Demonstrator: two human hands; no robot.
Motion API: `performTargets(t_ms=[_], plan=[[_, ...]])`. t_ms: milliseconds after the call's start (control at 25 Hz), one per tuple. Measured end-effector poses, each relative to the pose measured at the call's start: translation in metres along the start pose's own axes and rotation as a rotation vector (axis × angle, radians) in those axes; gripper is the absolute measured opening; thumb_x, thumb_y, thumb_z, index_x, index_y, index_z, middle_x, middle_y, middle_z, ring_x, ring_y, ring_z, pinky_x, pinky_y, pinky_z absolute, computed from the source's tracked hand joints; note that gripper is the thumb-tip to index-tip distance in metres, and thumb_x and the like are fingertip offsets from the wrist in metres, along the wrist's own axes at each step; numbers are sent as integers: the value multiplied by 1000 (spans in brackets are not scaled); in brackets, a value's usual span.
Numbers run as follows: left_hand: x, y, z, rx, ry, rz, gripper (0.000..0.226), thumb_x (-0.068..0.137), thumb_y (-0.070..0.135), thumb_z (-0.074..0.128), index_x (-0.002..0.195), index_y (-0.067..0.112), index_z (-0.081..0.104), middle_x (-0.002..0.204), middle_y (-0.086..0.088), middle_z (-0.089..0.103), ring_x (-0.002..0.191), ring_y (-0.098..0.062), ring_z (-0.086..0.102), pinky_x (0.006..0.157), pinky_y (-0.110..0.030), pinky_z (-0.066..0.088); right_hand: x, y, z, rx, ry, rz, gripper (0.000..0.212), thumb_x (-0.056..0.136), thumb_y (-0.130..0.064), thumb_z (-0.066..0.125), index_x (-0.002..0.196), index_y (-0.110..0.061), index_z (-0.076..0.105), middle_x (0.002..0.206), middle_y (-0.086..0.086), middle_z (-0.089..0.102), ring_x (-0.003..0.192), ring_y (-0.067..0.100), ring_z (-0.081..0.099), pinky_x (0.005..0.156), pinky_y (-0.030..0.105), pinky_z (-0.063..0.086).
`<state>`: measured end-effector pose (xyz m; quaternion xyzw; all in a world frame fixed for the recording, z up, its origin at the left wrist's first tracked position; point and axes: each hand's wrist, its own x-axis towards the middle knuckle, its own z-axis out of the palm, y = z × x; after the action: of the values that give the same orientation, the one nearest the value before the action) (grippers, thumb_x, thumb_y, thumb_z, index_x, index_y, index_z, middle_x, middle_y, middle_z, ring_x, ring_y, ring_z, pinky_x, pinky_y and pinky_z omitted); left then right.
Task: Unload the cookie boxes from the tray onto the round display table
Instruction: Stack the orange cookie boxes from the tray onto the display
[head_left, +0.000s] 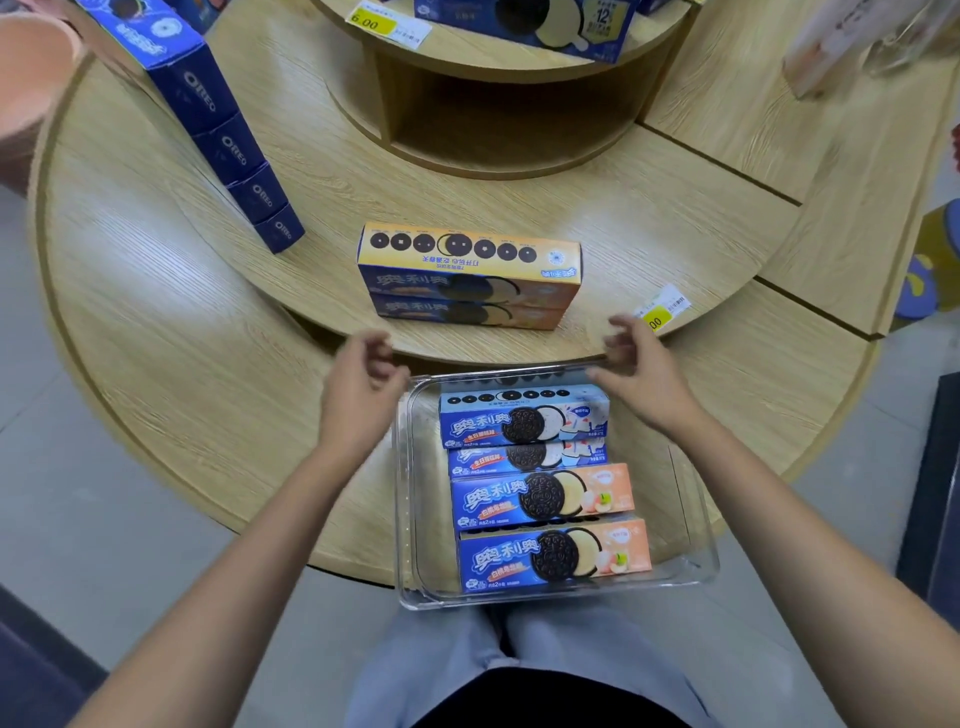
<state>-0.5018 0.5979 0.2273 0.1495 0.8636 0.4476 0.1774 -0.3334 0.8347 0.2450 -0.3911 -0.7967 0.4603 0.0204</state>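
Observation:
A clear plastic tray (410, 499) rests on the near edge of the round wooden display table (182, 332). Inside it lie several cookie boxes: two blue-and-white ones (524, 418) at the far end and two blue-and-peach ones (553, 556) nearer me. Two yellow-topped cookie boxes (467, 275) are stacked on the table's middle tier, just beyond the tray. My left hand (361, 387) hovers over the tray's far left corner, fingers loosely curled and holding nothing. My right hand (641, 364) hovers over the far right corner, also holding nothing.
A row of dark blue boxes (223, 140) stands on the table's left side. A yellow price tag (660, 312) lies at the middle tier's edge near my right hand. A raised centre shelf (493, 78) holds more boxes. Grey floor surrounds the table.

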Motion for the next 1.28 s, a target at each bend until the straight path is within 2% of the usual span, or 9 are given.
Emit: performTargets(t_ms=[120,200,320,440,640,880,1040,1120,1280], plan=[[-62,-11,33,170,-318,-102,49,81,19,64,127,15,47,125,-4,57,102,-17,57,82,-32,49,-47,32,10,-57,-93,143,63,76,-7,71,132,-6,41,116,6,50,92,11,49,83,20,35],[-87,-21,52,337,-412,-50,62,81,30,65,134,18,37,136,-3,50,119,-20,51,97,-37,44,-71,50,19,-103,-166,254,71,73,-12,74,135,-13,39,125,8,44,105,16,46,90,26,37],[-104,-32,74,436,-525,-63,79,80,41,63,143,16,23,152,-8,24,137,-25,33,112,-35,29,-92,71,30,-162,-261,386,98,55,-29,81,139,-26,29,135,9,37,116,22,47,103,38,40],[-106,-38,88,422,-600,-186,90,79,44,64,147,17,13,157,-8,8,140,-28,27,113,-37,29,-100,83,38,-107,-314,424,127,34,-37,84,138,-41,11,132,6,46,112,28,55,95,47,48],[-92,-31,80,407,-570,-216,70,69,38,76,128,12,49,129,-10,56,113,-25,56,93,-32,44,-109,86,37,-103,-305,380,129,47,0,85,146,-28,6,124,2,52,107,25,57,95,39,47],[-79,-30,54,236,-593,-298,77,44,28,91,111,13,57,105,-3,65,91,-19,63,81,-32,51,-112,92,25,18,-342,384,144,24,-19,87,140,-39,5,126,6,54,114,28,56,98,45,48],[-76,-28,31,332,-525,-124,67,42,30,91,101,20,61,98,2,56,85,-13,57,72,-28,46,-119,80,15,-12,-384,430,99,41,-4,87,128,-20,41,90,-1,62,81,19,62,61,24,53],[-76,-21,17,338,-463,-24,67,43,27,90,103,23,61,96,4,50,87,-11,51,70,-21,39,-123,72,9,-88,-429,442,76,45,-8,88,114,-11,56,83,1,64,72,15,61,56,25,50],[-69,4,-25,131,-365,74,66,40,21,92,94,40,58,95,12,53,88,-3,54,73,-6,41,-126,51,-6,-260,-469,208,62,46,-30,88,96,-26,52,84,-7,64,68,10,59,56,24,48]])
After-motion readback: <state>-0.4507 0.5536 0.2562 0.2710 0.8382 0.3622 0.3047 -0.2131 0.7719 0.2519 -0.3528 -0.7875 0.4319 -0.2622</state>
